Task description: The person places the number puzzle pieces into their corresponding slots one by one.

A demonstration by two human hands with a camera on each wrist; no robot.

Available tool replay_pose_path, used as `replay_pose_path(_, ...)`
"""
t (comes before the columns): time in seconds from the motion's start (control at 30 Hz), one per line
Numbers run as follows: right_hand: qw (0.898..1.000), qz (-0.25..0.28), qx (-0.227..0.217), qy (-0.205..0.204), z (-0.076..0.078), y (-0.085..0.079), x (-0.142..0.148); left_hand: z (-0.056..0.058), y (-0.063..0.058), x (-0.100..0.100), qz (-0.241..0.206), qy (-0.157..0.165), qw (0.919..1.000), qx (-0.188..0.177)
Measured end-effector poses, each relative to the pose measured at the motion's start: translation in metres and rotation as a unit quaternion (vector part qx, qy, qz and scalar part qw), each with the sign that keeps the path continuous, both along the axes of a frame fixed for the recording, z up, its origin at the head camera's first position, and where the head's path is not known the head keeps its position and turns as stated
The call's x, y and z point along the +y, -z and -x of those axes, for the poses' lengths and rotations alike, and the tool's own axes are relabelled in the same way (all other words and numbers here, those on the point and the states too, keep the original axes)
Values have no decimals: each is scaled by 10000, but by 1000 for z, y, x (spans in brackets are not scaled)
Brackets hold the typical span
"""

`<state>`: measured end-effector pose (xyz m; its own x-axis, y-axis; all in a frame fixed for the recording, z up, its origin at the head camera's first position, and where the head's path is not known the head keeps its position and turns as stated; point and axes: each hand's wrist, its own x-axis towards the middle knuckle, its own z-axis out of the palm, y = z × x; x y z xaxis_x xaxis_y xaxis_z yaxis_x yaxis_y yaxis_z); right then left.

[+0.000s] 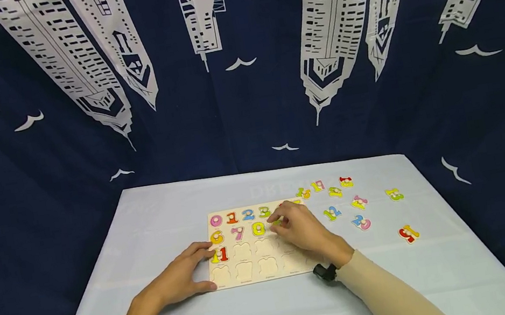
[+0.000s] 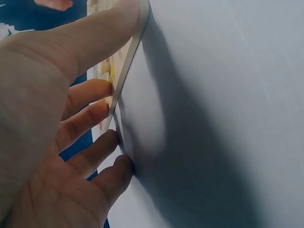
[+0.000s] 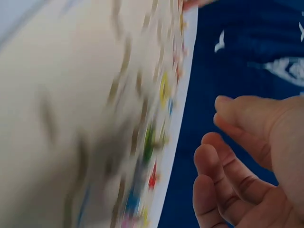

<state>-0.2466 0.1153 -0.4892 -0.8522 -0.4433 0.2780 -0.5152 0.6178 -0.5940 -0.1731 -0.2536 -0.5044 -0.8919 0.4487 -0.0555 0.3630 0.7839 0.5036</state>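
Note:
A wooden number puzzle board (image 1: 304, 262) lies on the table. Seated in it are a pink 0 (image 1: 215, 220), a red 1 (image 1: 231, 218), a blue 2 (image 1: 248, 214), a yellow 8 (image 1: 258, 228) and a yellow-and-red 11 (image 1: 220, 255), among others. My left hand (image 1: 179, 277) rests at the board's left edge, fingers spread and thumb (image 2: 102, 38) on the near corner. Over the board's right half hovers my right hand (image 1: 300, 229), hiding some upper pieces. In the right wrist view its fingers (image 3: 209, 159) are loosely bent with nothing between them.
Loose number pieces lie right of the board, including a blue-and-pink 20 (image 1: 361, 222), a 12 (image 1: 332, 213) and a red-and-yellow 15 (image 1: 409, 234). The white table (image 1: 167, 208) ends at a dark blue curtain (image 1: 224, 129) with white building prints.

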Motion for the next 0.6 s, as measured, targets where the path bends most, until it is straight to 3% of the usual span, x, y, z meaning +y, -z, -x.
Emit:
replay_pose_path(0.3, 9983, -38, 116, 570, 16, 4, 60, 1, 0, 0, -52, -22, 10000, -76)
replay_pose_path(0.6, 9949, -418, -292, 874, 28, 15, 104, 0, 1, -1, -78, -57, 9999, -92)
